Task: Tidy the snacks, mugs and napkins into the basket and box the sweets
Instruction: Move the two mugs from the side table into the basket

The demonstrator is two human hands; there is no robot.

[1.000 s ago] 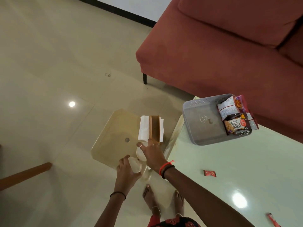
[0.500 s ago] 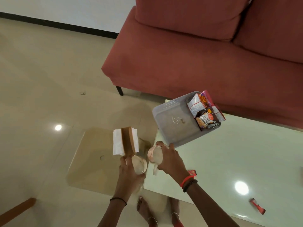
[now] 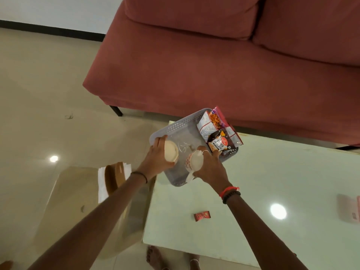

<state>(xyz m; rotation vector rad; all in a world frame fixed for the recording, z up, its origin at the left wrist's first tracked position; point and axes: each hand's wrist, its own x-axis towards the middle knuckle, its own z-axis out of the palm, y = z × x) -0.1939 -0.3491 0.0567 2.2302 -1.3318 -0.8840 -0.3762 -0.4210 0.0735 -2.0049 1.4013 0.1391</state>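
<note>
L hand (image 3: 155,159) grips L mug (image 3: 171,152), R hand (image 3: 211,169) grips R mug (image 3: 194,162), both over basket's (image 3: 181,123) bare near half; snack pkts (image 3: 220,133) at far end

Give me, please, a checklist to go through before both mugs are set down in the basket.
1. Left hand grips the cream mug firmly: ok.
2. Right hand grips the patterned mug firmly: ok.
3. Both mugs are over the grey basket: ok.
4. Snack packets lie at the basket's far end, apart from the mugs: ok.
5. Mugs are empty inside: cannot tell.
6. Napkins and sweet are put away: not ok, both lie outside the basket.
</note>
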